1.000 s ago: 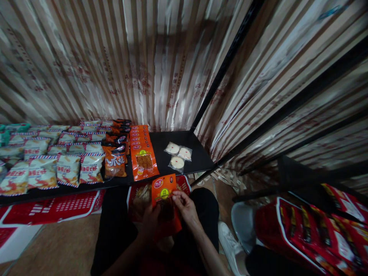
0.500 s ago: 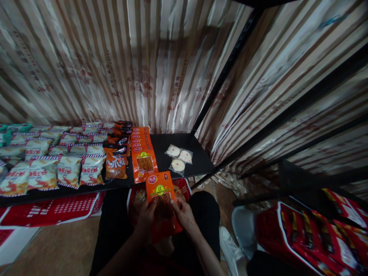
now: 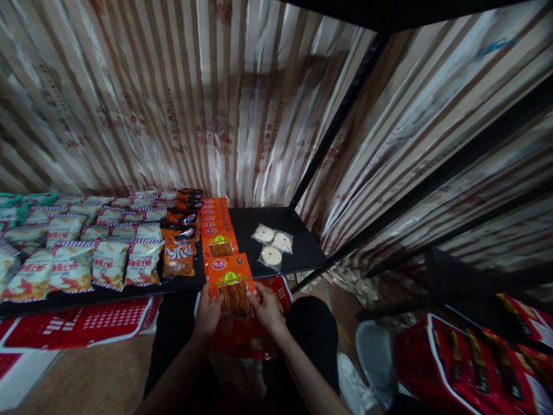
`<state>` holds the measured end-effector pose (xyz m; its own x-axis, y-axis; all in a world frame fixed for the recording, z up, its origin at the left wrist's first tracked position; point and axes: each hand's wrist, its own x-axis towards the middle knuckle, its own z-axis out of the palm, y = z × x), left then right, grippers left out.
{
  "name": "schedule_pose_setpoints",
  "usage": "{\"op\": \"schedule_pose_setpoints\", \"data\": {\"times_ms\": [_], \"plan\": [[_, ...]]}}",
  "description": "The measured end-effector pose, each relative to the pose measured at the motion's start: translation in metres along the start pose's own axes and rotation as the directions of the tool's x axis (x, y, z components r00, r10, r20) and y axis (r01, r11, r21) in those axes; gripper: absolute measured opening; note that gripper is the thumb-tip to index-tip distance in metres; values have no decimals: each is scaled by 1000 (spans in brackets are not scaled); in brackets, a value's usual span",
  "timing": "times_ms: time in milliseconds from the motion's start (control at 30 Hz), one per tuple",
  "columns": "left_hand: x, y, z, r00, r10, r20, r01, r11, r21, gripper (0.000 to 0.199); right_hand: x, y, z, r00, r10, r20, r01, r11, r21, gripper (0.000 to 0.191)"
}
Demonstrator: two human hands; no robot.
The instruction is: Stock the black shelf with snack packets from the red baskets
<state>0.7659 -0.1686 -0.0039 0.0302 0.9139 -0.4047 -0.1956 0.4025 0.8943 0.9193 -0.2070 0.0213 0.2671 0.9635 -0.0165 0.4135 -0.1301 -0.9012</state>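
Observation:
An orange snack packet [image 3: 231, 279] with a clear window is held between both hands at the shelf's front edge. My left hand [image 3: 209, 311] grips its left side, my right hand [image 3: 265, 306] its right side. Behind it, a row of overlapping orange packets [image 3: 215, 222] lies on the black shelf [image 3: 302, 237], partly covered by the held one. Left of that row stand orange-brown bags [image 3: 179, 253] and several rows of white shrimp-print snack bags [image 3: 109, 262]. To the right lie three round white items in clear wrappers [image 3: 271, 255].
Under the shelf at left is a red basket [image 3: 101, 323]; another red basket [image 3: 283, 294] sits between the knees. At right are a grey bin [image 3: 374, 357] and a red basket of red packets [image 3: 462, 363]. A slanting black post [image 3: 339, 118] and striped curtain [image 3: 242, 115] stand behind.
Both hands have moved the held packet a little up and left, so it now overlaps the front of the orange row. The camera view has shifted slightly.

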Motion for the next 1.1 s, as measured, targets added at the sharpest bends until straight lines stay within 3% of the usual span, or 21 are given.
{"op": "schedule_pose_setpoints", "data": {"times_ms": [133, 267, 533, 733, 1100], "plan": [[10, 9, -1, 998, 32, -51, -32, 999, 0, 52, 12, -10, 1, 999, 44, 15, -42, 991, -125, 37], [26, 9, -1, 989, 138, -63, -135, 990, 49, 55, 28, -6, 9, 1000, 23, 5, -22, 995, -97, 41], [51, 14, 1, 979, 164, -121, -142, 974, 174, 56, 60, 5, 23, 998, -54, -32, 47, 984, -171, 45], [61, 25, 6, 963, 219, -155, -135, 893, 429, 48, 78, 13, 27, 992, -128, -20, 121, 971, -208, 37], [70, 41, 13, 956, 269, -118, -142, 774, 617, 43, 100, 0, 29, 995, -101, 5, 95, 917, -388, 36]]}}
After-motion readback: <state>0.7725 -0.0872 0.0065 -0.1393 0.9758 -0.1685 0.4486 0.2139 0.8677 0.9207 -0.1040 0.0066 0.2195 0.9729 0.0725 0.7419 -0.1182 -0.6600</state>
